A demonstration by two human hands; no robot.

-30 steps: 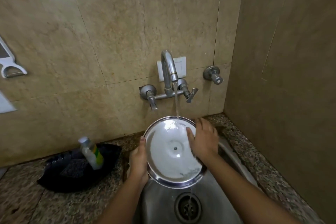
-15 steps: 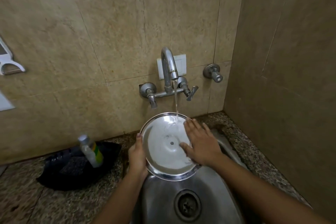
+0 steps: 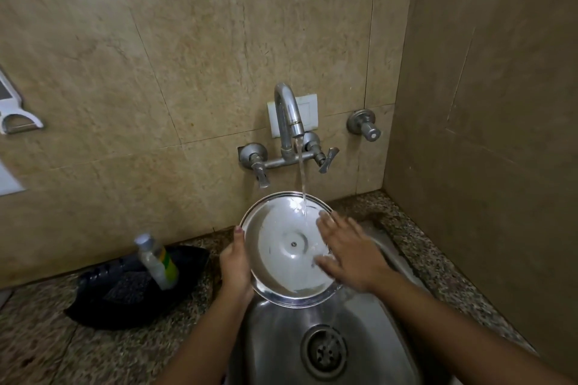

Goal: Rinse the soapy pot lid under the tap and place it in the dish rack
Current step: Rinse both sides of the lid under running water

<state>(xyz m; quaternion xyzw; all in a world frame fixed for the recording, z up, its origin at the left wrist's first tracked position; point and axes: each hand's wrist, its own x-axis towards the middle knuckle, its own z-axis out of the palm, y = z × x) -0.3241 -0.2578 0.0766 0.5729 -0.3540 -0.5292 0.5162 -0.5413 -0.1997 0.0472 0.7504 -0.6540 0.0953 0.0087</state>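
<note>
1. The left hand holds the pot lid by its left edge. The thumb lies along the rim and the other fingers are hidden behind the lid.
2. The lid is round and shiny metal. It is tipped up, so its hollow inside faces the person. A small screw sits in its middle.
3. The right hand is flat and open. Its fingers are spread out and press on the right side of the lid's inside. It is not holding anything.
4. Straight above the two hands is the tap on the wall. A thin stream of water falls from it.
5. The water hits the top part of the lid, just beside the right hand's fingertips.
6. Under the hands and the lid is the metal sink. Its round drain is below the lid, nearer to the person.
7. Off to the left of the holding hand, a small bottle leans in a black tray on the speckled counter.
8. A round knob sticks out of the wall, up and to the right of the hands.
</note>
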